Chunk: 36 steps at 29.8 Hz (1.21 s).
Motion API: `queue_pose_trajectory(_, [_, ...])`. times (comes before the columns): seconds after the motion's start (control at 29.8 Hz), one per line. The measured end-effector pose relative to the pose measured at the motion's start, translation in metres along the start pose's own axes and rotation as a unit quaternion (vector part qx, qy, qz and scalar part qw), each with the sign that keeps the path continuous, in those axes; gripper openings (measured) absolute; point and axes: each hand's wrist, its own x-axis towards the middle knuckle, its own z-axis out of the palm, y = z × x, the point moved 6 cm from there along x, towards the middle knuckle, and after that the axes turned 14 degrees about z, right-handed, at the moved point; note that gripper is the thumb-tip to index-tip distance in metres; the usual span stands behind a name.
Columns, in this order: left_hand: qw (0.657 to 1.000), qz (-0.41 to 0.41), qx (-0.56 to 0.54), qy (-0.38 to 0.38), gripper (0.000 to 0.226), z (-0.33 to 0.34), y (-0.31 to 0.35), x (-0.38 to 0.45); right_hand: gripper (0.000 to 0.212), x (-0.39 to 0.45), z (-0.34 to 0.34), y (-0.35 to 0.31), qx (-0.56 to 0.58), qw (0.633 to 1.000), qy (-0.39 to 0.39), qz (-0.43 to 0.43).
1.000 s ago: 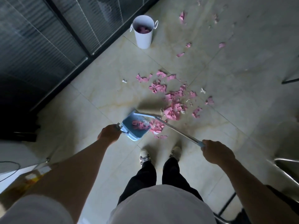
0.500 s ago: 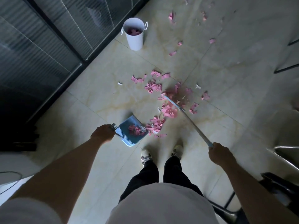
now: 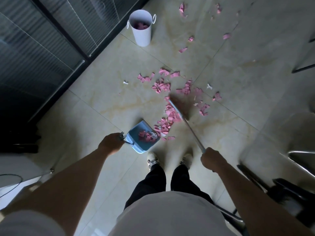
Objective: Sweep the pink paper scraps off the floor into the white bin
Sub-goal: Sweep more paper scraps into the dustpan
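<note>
Pink scraps (image 3: 167, 114): main pile on the floor tiles (image 3: 105, 103) just ahead of the feet, a loose band running from the dustpan mouth up and away toward the far right. Some already inside the dustpan (image 3: 142, 136); strays further out near the white bin (image 3: 141, 29), which also has pink in it and stands well apart, ahead-left by the glass wall (image 3: 42, 48).

Broom (image 3: 185, 124): handle runs diagonally from the right hand (image 3: 210, 159) up-left to the head, which is motion-blurred in the middle of the pile. Can't make out the bristles clearly.

Left hand (image 3: 110, 143) wrapped round the dustpan handle, pan resting on the floor, mouth facing right toward the pile. Right hand fisted round the broom handle's near end.

Key relation: pile sits between broom head and pan mouth, long axis roughly in line with the handle. Judgement: next stroke needs to pull back-left toward the pan. The left hand is nearer the scraps. Risk: the scraps right of the handle get missed.
</note>
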Motion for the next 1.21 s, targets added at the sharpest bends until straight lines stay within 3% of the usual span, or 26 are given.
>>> queue_pose_trajectory(0.34, [0.998,-0.008,-0.066,0.015,0.025,0.017,0.056,0.034,0.031,-0.021,0.014,-0.003,-0.044,0.997,-0.032,-0.047])
queue_pose_trajectory(0.5, [0.998,-0.016,-0.058,0.023,0.026,0.022,0.074,0.044,0.031,-0.017,-0.002,0.006,-0.078,0.994,-0.004,-0.08])
queue_pose_trajectory(0.64, [0.998,-0.022,-0.06,0.022,0.026,0.026,0.071,0.045,0.022,-0.008,-0.011,0.029,-0.086,0.994,0.018,-0.064])
queue_pose_trajectory(0.87, [0.998,-0.007,-0.051,0.025,0.021,0.035,0.057,0.034,0.033,-0.001,-0.021,0.047,-0.025,0.996,0.067,-0.055])
queue_pose_trajectory(1.21, [0.998,-0.019,-0.025,0.046,0.029,0.032,0.038,0.018,0.032,0.001,-0.026,-0.008,-0.018,0.999,0.043,-0.025])
